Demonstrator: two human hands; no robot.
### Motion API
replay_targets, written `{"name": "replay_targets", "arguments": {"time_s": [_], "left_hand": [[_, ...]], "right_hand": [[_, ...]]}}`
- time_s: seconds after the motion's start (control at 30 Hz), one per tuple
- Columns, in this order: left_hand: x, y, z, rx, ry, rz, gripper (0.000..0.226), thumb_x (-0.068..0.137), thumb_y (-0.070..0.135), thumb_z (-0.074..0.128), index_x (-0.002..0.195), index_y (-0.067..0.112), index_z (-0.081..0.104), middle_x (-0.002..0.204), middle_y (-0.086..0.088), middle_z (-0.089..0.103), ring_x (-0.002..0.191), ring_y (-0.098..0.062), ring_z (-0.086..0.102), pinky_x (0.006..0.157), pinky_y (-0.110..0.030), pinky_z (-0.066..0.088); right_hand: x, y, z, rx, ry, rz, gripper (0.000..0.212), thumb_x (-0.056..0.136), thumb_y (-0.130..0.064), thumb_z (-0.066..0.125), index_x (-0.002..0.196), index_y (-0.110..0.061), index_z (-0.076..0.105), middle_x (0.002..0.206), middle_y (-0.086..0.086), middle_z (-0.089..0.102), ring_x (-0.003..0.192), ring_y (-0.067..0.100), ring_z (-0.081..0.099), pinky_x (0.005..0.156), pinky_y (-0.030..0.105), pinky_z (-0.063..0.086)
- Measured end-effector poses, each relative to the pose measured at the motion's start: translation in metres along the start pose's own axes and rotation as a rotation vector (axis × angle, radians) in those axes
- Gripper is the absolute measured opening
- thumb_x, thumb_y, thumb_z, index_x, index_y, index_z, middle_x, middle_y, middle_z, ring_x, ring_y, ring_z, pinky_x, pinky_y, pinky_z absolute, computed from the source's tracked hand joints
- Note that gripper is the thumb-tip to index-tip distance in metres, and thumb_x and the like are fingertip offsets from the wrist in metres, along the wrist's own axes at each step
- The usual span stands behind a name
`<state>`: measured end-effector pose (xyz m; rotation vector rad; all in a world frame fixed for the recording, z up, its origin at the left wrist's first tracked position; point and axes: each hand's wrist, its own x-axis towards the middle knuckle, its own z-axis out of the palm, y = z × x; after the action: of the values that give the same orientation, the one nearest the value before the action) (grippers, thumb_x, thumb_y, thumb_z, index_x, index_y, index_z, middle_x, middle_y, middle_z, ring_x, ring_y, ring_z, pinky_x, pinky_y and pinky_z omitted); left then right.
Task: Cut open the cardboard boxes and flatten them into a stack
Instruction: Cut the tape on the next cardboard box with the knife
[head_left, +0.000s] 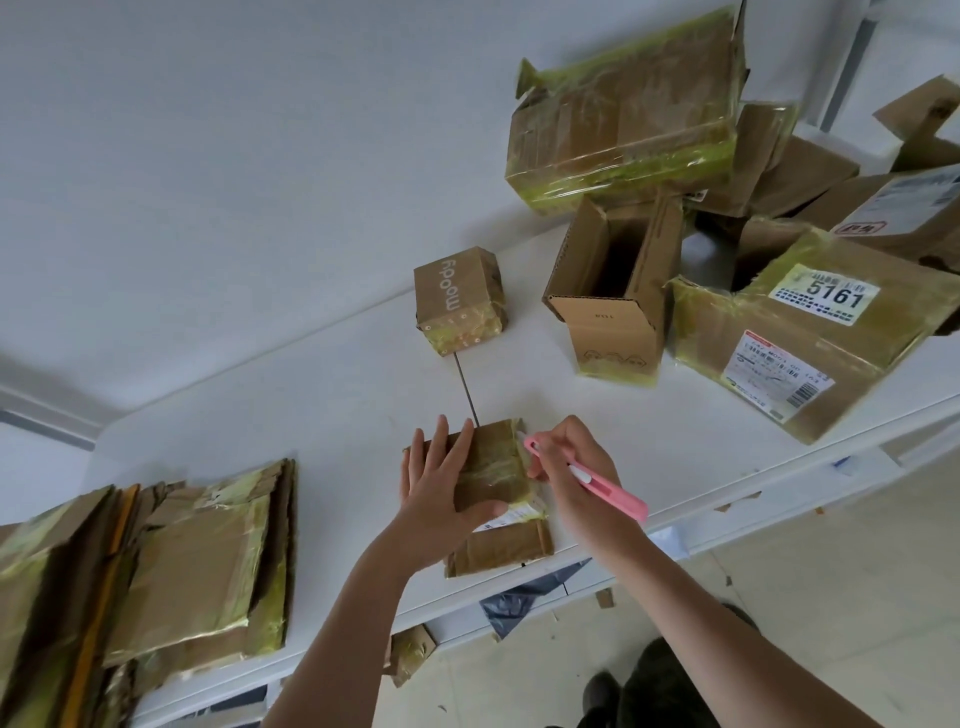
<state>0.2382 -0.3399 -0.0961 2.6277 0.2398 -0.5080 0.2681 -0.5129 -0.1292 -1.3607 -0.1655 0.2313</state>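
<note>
While the left hand (434, 486) presses flat on a small taped box (493, 467), the right hand (574, 467) grips a pink cutter (592, 480).

White table (291, 374) against plain white wall (218, 130); pale tiled floor (810, 582) below; even, soft light.

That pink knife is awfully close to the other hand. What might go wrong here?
1. The left hand lies flat on the small taped box, right beside where the pink cutter in the right hand meets the tape; a slip could nick the fingers.
2. The box sits near the table edge, so a hard push might slide it off.
</note>
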Motion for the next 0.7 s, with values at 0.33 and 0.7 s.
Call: {"name": "replay_targets", "arguments": {"time_s": [0.33,0.7], "left_hand": [[0.001,-0.001,0.002,0.046,-0.015,0.019,0.097,0.092,0.045,0.064,0.154,0.037,-0.010,0.160,0.008,-0.029,0.144,-0.022,-0.034,0.118,-0.045,-0.015],[0.003,0.000,0.001,0.055,-0.025,0.015,0.099,0.090,0.049,0.064,0.154,0.038,-0.012,0.160,0.007,-0.029,0.144,-0.022,-0.034,0.118,-0.046,-0.015]], "right_hand": [[-0.007,0.004,-0.018,-0.222,-0.145,-0.139,0.019,0.101,-0.007,0.049,0.083,-0.011,0.046,0.065,0.002,0.056,0.061,0.017,0.056,0.073,0.036,0.053],[-0.032,0.016,-0.031,-0.316,-0.145,-0.187,0.028,0.098,-0.034,0.047,0.087,-0.008,0.049,0.070,-0.006,0.061,0.059,0.017,0.061,0.059,0.047,0.051]]}}
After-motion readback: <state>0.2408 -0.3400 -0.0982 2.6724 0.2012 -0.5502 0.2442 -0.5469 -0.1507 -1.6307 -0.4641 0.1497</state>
